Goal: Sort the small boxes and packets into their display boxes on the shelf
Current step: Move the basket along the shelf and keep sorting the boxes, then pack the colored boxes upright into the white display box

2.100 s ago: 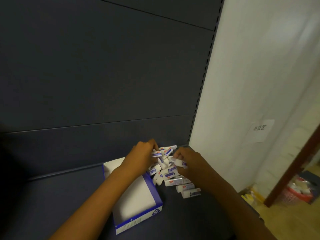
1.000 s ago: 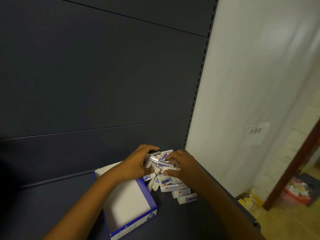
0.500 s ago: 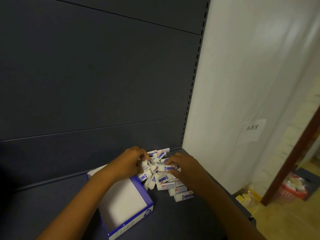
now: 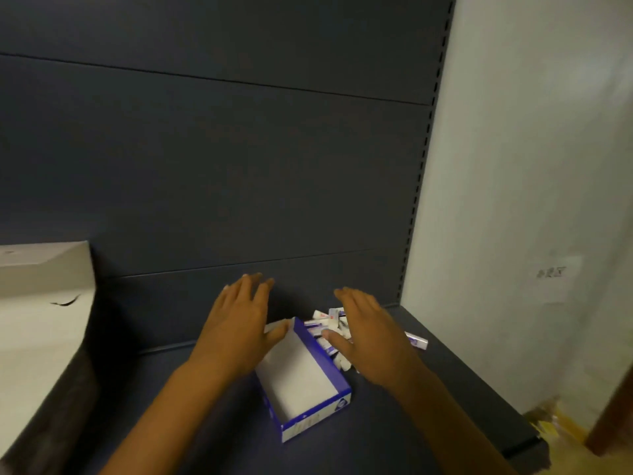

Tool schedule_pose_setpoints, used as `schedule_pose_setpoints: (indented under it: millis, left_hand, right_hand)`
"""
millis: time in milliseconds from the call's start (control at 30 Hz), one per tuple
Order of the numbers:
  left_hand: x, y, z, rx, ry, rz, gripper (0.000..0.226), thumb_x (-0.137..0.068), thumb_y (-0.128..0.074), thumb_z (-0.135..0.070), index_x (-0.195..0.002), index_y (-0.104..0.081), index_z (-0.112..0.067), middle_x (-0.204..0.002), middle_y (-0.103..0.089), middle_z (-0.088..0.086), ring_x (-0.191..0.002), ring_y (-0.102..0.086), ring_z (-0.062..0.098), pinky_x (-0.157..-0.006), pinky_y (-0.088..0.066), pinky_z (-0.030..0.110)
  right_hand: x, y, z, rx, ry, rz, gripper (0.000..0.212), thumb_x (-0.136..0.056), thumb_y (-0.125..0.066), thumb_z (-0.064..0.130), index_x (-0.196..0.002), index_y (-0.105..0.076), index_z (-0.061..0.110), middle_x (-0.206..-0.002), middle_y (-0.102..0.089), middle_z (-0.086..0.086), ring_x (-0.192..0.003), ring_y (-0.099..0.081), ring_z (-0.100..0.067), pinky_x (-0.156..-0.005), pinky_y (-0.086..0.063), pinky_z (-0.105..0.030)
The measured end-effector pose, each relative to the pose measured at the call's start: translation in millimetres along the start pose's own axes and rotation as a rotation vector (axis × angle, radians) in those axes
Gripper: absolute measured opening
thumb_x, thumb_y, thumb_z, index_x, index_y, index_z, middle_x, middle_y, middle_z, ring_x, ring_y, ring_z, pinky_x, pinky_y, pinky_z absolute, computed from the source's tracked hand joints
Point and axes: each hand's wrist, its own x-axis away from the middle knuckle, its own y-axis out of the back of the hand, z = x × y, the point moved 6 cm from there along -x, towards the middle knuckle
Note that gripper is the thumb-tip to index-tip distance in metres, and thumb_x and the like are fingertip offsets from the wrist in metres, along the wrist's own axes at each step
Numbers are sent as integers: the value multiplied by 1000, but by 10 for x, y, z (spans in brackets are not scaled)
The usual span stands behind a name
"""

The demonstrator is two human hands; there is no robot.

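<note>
Many small boxes (image 4: 329,323) beneath right fingers (image 4: 346,296)

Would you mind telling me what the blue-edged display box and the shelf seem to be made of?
Display box: probably thin printed cardboard, with a plain white matt inside and folded walls. Shelf: likely painted metal, dark and smooth, judging by the slotted upright.

Both open hands, left hand (image 4: 239,329) and right hand (image 4: 371,334), hover over display box (image 4: 305,382).

Nothing legible. Paper sign (image 4: 556,280) on the white wall (image 4: 513,166) is blurred. Print on the display box (image 4: 317,418) is too small.
</note>
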Motion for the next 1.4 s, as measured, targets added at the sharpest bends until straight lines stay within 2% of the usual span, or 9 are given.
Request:
schedule_pose_setpoints:
  millis: [200,333,433,533,667,833,1000,1100,1400]
  left_hand:
    - [708,446,483,-20,92,-101,80,-88,-42,-65,-152,-16,-24,-159,-15,0,-147,-11,21,-119,-11,37]
    - [1230,744,846,11,172,-153,83,-84,-41,-70,-149,-26,-22,-154,-26,0,-140,-27,21,-115,-27,36]
    - [1646,897,1103,29,245,-147,82,-83,-48,-67,-149,-27,-22,-153,-28,0,-137,-31,21,-111,-33,34]
    - [2060,1083,1362,16,317,-146,80,-85,-53,-60,-150,-24,-23,-155,-25,1,-139,-29,22,-112,-32,35]
    - [2636,1384,1676,9,422,-160,83,-84,-53,-61,-150,-19,-26,-157,-19,0,-141,-24,22,-113,-30,39]
    - [3311,1736,2001,-80,503,-212,83,-83,-56,-61,-149,-23,-23,-155,-25,2,-139,-29,23,-111,-32,40]
    - [3922,2056,2332,-184,564,-230,81,-85,-56,-60,-149,-26,-22,-155,-27,3,-141,-27,24,-114,-26,39]
    - [4246,2187,2537,-235,579,-229,79,-85,-57,-58,-149,-28,-20,-153,-30,3,-138,-31,24,-112,-28,37]
    - [4707,2482,3112,-264,680,-228,84,-87,-47,-65,-152,-15,-23,-156,-19,0,-141,-23,21,-117,-22,37]
  right_hand:
    - [155,-125,684,-8,147,-108,79,-88,-33,68,-152,-9,29,-160,-10,6,-147,-12,-17,-116,-19,-37]
    - [342,-166,1162,-68,215,-157,80,-87,-36,68,-151,-11,29,-159,-11,5,-146,-11,-16,-116,-19,-36]
    - [543,-181,1529,-105,261,-214,80,-87,-38,69,-151,-13,28,-158,-13,5,-145,-13,-15,-115,-22,-35]
    - [753,-223,1885,-147,289,-216,80,-87,-40,68,-151,-13,28,-158,-13,5,-145,-12,-14,-117,-23,-35]
    - [1047,-266,2386,-112,341,-240,81,-88,-36,68,-151,-11,26,-159,-12,2,-146,-10,-17,-119,-19,-37]
    - [1422,-367,3061,-128,416,-223,82,-88,-40,65,-152,-9,24,-160,-9,1,-147,-6,-18,-120,-11,-36]
    - [1728,-536,3725,-163,518,-235,79,-86,-45,65,-149,-19,24,-155,-21,2,-143,-17,-17,-119,-20,-37]
    - [1855,-629,4073,-158,551,-211,80,-86,-46,65,-149,-17,26,-156,-19,3,-143,-17,-17,-118,-22,-37]
    - [1945,-762,4911,-182,655,-148,76,-86,-46,64,-148,-19,29,-156,-20,5,-142,-20,-17,-117,-22,-33]
